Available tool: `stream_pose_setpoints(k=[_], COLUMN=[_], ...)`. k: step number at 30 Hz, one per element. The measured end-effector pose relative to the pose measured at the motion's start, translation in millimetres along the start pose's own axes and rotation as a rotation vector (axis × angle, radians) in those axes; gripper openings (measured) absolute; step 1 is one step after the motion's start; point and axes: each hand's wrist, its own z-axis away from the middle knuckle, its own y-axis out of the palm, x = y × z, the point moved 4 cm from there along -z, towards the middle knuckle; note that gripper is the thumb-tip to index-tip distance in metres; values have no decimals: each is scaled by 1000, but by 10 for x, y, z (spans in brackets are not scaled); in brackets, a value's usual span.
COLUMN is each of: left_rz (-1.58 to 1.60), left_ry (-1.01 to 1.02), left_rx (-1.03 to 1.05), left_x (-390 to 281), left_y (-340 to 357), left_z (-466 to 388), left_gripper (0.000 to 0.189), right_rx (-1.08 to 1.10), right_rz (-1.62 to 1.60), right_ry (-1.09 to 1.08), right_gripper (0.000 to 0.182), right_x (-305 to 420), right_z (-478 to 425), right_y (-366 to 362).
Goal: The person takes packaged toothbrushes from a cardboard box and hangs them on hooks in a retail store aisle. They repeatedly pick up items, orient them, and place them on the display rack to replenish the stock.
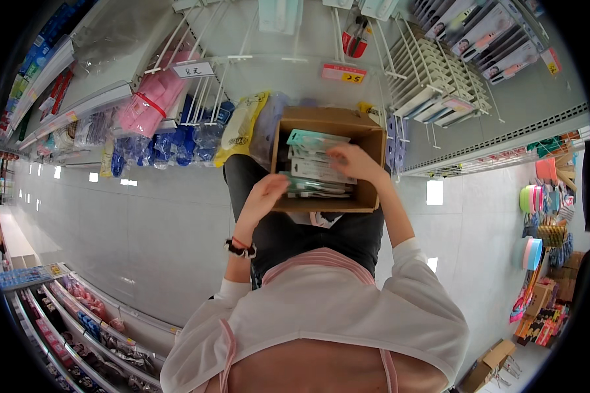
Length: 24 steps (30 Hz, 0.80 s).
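Observation:
An open cardboard box [332, 118] rests in front of my knees, holding several flat hanging packs. A teal-topped pack [314, 138] lies toward its far side, and a white card pack [314, 169] is nearer the middle. More packs [319, 189] are stacked at the near side. My left hand [266, 195] is at the box's left wall, its blurred fingertips close to the near stack. Over the right part of the packs, my right hand [358, 162] has bent fingers at the white pack. Blur hides whether either hand grips a pack.
Wire display hooks [211, 83] jut out above the box's left side. Shelf racks [437, 83] stand to the right. Yellow-and-white packaged goods [243, 127] and blue slippers [177, 145] line the low shelf. Pink gloves [150, 108] hang at left. Behind me are shelves [93, 334].

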Motion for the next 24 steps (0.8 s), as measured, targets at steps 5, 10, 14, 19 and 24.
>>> stream_pose_setpoints(k=[5,10,14,19,24], left_rz=[-495,-987,-846,-495,-400], left_ry=[75,100,32,89,-9], left_rx=[25,-181,-297,-183,-247], left_x=[638,1127,1242,1300,1286], left_y=[199,454,426,250,249], left_z=[-594,-944,-1100,-1182,-1137], left_gripper=[58,74,69,59,56], right_rx=[208,108,-93,-266,-137], right_rz=[194,261,306,74,296], right_ry=[129,196,244,228,276], right_gripper=[59,64,59,68,91], right_x=[-631,-510,-537,-713,-949], right_z=[176,78,36,-54,-130], right_y=[910,1237,1226,1117,1157])
